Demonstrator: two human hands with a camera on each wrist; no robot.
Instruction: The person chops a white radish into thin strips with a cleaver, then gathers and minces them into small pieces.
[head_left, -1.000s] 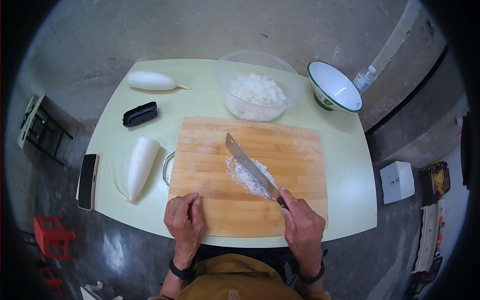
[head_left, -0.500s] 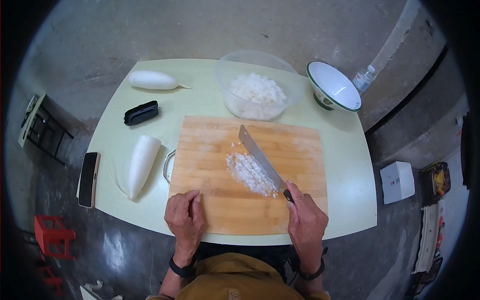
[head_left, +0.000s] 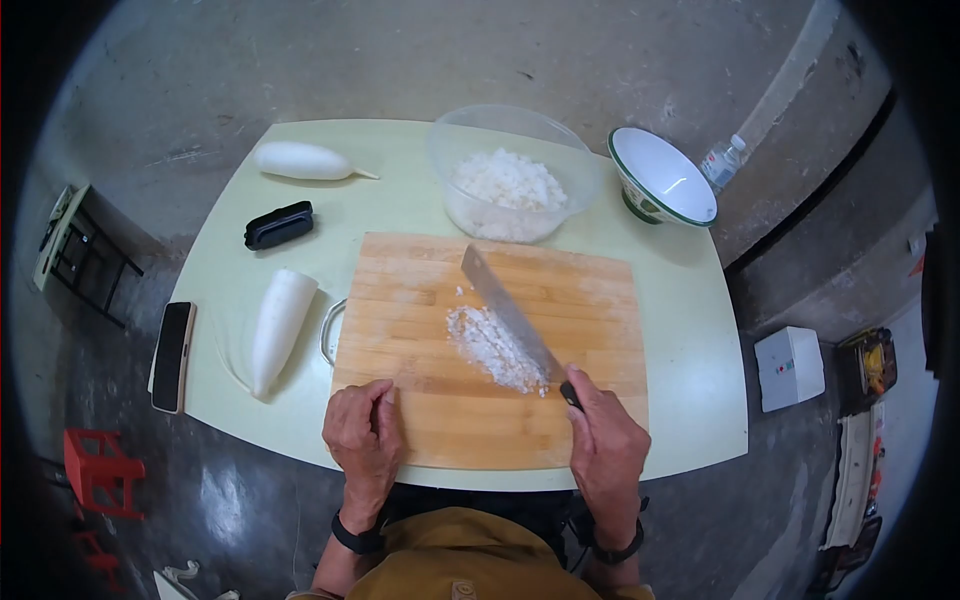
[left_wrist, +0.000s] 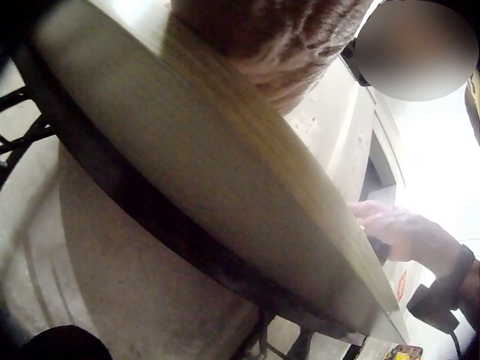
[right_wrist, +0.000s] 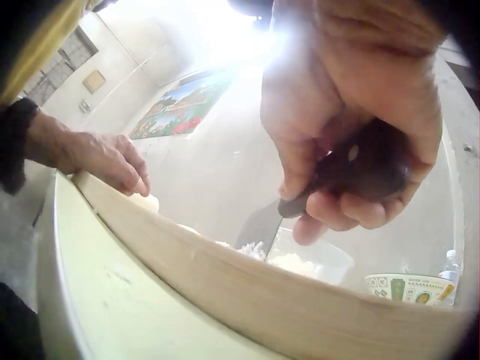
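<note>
My right hand (head_left: pixel 608 438) grips the black handle of a kitchen knife (head_left: pixel 513 318), fingers wrapped round it in the right wrist view. The broad blade points away and to the left, along the right side of a heap of finely chopped white radish (head_left: pixel 490 350). That heap lies mid-board on a wooden cutting board (head_left: pixel 400 290). My left hand (head_left: pixel 362 437) rests on the board's near left corner, its fingers loosely curled and holding nothing. In the left wrist view, the table edge hides most of the work.
Behind the board stands a clear plastic bowl (head_left: pixel 580 185) of chopped white pieces. A white green-rimmed bowl (head_left: pixel 665 180) and a bottle (head_left: pixel 722 162) are at the back right. Leftward lie a cut radish (head_left: pixel 282 330), a whole radish (head_left: pixel 303 161), a black case (head_left: pixel 279 226) and a phone (head_left: pixel 174 356).
The knife blade has moved from across the chopped heap to its right side, leaving more of the heap in sight. My left hand stays at the board's corner.
</note>
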